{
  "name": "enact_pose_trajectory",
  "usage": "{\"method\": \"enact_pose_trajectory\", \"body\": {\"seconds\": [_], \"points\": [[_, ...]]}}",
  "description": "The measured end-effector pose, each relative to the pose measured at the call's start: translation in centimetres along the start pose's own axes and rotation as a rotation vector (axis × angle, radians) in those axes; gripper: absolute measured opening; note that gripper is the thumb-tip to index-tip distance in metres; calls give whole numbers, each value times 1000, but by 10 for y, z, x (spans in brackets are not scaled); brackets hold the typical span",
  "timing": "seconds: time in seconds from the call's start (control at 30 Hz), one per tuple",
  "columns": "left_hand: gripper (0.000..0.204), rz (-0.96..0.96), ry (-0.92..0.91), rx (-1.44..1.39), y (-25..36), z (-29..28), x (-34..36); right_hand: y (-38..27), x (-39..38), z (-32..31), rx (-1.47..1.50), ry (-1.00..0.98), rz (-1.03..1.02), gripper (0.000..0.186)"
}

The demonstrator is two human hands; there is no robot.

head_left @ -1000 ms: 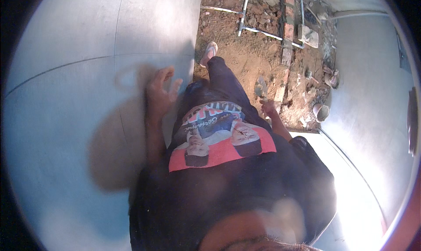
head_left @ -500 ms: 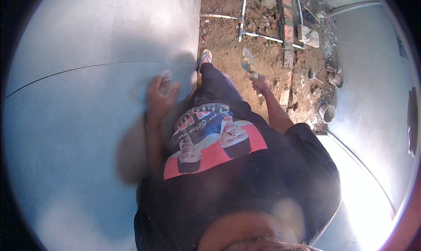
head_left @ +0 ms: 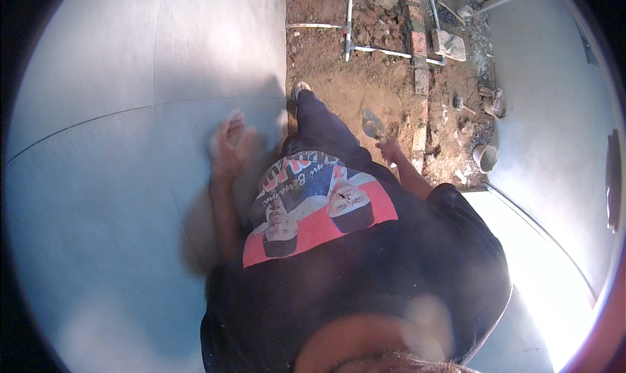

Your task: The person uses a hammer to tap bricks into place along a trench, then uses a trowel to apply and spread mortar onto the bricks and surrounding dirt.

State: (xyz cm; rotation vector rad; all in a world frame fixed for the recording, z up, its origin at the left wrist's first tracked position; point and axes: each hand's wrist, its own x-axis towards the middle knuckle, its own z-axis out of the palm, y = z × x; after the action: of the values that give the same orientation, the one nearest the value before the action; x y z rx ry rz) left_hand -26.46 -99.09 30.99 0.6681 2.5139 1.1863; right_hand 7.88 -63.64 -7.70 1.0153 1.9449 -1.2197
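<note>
Counting two hands [head_left: 231,149] [head_left: 391,152], one trowel [head_left: 373,124]. Also one brick row [head_left: 418,44], and at least one bucket [head_left: 485,158], right edge of the dirt floor [head_left: 339,89].

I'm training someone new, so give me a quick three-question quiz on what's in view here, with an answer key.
1. Which hand holds the trowel?
2. True or false: in the picture, the bucket lies to the right of the row of bricks.
3. Fill in the blank: the left hand is beside a smooth, grey ____.

Key:
1. The right hand.
2. True.
3. Wall.
</note>
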Motion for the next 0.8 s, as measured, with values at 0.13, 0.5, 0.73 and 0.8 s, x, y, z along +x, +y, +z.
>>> {"method": "enact_pose_trajectory", "body": {"seconds": [0.13, 0.5, 0.73, 0.8], "points": [[46, -39, 34, -77, 18, -4, -2, -13, -1, -9, 410, 132, 123, 23], [50, -151, -34, -165, 28, -10, 4, -33, -20, -22, 469, 281, 169, 23], [51, -180, -14, -243, 17, -5, 6, -59, -41, -32, 263, 100, 238, 26], [52, -178, -40, -259, 24, -2, 9, -19, -7, -26, 374, 101, 234, 27]]}}
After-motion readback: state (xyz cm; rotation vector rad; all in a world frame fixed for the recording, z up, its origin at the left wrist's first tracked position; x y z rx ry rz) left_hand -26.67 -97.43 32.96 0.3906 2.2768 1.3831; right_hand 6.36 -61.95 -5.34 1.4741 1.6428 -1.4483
